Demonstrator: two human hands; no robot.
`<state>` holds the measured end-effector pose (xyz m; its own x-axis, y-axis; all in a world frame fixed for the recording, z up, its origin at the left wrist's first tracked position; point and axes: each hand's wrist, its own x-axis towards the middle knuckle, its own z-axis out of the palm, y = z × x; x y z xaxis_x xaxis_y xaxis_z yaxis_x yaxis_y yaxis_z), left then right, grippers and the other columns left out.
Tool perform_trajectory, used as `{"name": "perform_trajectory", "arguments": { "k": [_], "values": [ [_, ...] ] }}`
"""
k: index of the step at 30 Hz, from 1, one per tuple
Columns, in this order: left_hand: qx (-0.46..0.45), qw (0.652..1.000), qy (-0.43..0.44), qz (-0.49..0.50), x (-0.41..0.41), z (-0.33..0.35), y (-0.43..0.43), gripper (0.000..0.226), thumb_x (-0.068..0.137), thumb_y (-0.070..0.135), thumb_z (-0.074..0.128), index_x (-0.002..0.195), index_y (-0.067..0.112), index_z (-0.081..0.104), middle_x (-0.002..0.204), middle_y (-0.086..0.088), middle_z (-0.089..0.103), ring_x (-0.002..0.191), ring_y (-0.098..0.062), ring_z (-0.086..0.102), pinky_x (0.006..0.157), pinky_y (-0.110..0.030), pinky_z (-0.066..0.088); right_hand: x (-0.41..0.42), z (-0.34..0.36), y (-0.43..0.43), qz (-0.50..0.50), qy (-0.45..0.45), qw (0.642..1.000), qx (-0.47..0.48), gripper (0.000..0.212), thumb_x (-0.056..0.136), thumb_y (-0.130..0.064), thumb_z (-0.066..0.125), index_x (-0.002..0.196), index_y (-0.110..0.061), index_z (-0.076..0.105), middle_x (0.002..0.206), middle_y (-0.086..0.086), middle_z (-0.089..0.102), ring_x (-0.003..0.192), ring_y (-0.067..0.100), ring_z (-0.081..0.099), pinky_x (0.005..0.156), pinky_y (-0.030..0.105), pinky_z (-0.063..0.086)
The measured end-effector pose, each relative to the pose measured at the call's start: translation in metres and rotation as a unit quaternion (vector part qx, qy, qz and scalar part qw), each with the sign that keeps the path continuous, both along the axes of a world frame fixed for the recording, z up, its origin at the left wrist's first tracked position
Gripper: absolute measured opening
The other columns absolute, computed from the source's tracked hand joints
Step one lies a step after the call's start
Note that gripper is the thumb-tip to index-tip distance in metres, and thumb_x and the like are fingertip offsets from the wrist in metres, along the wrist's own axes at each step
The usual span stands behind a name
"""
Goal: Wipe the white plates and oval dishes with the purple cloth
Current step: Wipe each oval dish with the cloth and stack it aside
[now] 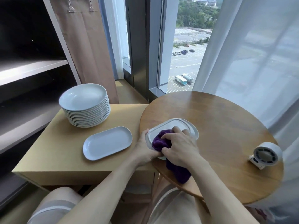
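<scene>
The right hand (pixel 181 146) is curled around a bunched purple cloth (pixel 160 141), pressing it down into the well of a white oval dish (pixel 171 124). The loose end of the cloth trails back under the wrist and hangs over the near edge of the round wooden table (pixel 218 118). The left hand (pixel 144 151) grips the dish's near-left rim, with the thumb lying along the rim's upper edge and the fingers tucked beneath it. This dish sits at the table's left edge, on top of what looks like a second oval dish (pixel 195 132) whose rim shows on the right side.

Just to the left stands a lower, light wooden side table (pixel 56 151), its edge tucked under the round one. Another oval dish (pixel 107 143) lies flat on it by itself, near the left hand but apart from it. Behind that dish stands a tall stack of white plates (pixel 85 109).

A small white fan (pixel 265 155) rests on the right side of the round table, well apart from the dishes. Dark shelving (pixel 32 68) fills the left side, with a brown curtain (pixel 87 46) beside it. A sheer white curtain (pixel 250 54) hangs at the right of the window (pixel 186 54), which looks out over a car park
</scene>
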<state>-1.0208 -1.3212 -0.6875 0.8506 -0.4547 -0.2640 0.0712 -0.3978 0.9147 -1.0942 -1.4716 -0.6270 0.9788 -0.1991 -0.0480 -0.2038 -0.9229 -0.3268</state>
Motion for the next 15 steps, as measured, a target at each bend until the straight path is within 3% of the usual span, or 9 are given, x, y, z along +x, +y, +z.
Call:
{"name": "perform_trajectory", "arguments": {
  "k": [3, 7, 10, 12, 15],
  "values": [
    [-0.002, 1.000, 0.020, -0.013, 0.003, -0.001, 0.005, 0.136, 0.040, 0.046, 0.092, 0.153, 0.048, 0.016, 0.122, -0.005, 0.064, 0.083, -0.013, 0.058, 0.069, -0.026, 0.047, 0.003, -0.002, -0.004, 0.016, -0.004, 1.000, 0.002, 0.047, 0.082, -0.042, 0.057, 0.128, -0.043, 0.063, 0.103, -0.012, 0.039, 0.102, 0.017, 0.031, 0.093, 0.040, 0.035],
    [0.001, 1.000, 0.015, -0.004, 0.006, -0.004, 0.006, 0.133, 0.041, 0.048, 0.096, 0.151, 0.049, 0.020, 0.124, 0.001, 0.063, 0.092, -0.015, 0.061, 0.075, -0.028, 0.050, 0.005, -0.007, -0.008, 0.010, -0.020, 0.999, 0.032, 0.050, 0.077, -0.045, 0.056, 0.126, -0.044, 0.064, 0.105, -0.015, 0.041, 0.104, 0.016, 0.034, 0.093, 0.039, 0.037],
    [-0.003, 1.000, 0.009, 0.011, 0.004, -0.008, 0.006, 0.137, 0.040, 0.057, 0.099, 0.151, 0.045, 0.020, 0.132, 0.009, 0.058, 0.113, -0.015, 0.063, 0.094, -0.036, 0.055, 0.008, -0.011, -0.015, -0.045, -0.041, 0.997, 0.056, 0.056, 0.075, -0.048, 0.056, 0.130, -0.044, 0.061, 0.122, -0.014, 0.046, 0.118, 0.021, 0.039, 0.101, 0.041, 0.039],
    [0.007, 1.000, 0.001, 0.015, 0.002, -0.008, 0.007, 0.143, 0.036, 0.063, 0.097, 0.154, 0.040, 0.020, 0.140, 0.010, 0.051, 0.125, -0.015, 0.056, 0.108, -0.041, 0.049, 0.008, -0.014, -0.028, -0.105, -0.055, 0.991, 0.066, 0.058, 0.075, -0.048, 0.057, 0.133, -0.044, 0.057, 0.131, -0.010, 0.044, 0.124, 0.025, 0.040, 0.102, 0.042, 0.038],
    [0.021, 1.000, -0.001, 0.015, -0.002, -0.007, 0.007, 0.152, 0.026, 0.073, 0.094, 0.154, 0.039, 0.020, 0.142, 0.009, 0.048, 0.127, -0.017, 0.054, 0.109, -0.045, 0.049, 0.001, -0.017, -0.052, -0.186, -0.069, 0.974, 0.113, 0.060, 0.074, -0.047, 0.056, 0.134, -0.047, 0.053, 0.131, -0.006, 0.043, 0.124, 0.029, 0.041, 0.103, 0.045, 0.038]
  ]
}}
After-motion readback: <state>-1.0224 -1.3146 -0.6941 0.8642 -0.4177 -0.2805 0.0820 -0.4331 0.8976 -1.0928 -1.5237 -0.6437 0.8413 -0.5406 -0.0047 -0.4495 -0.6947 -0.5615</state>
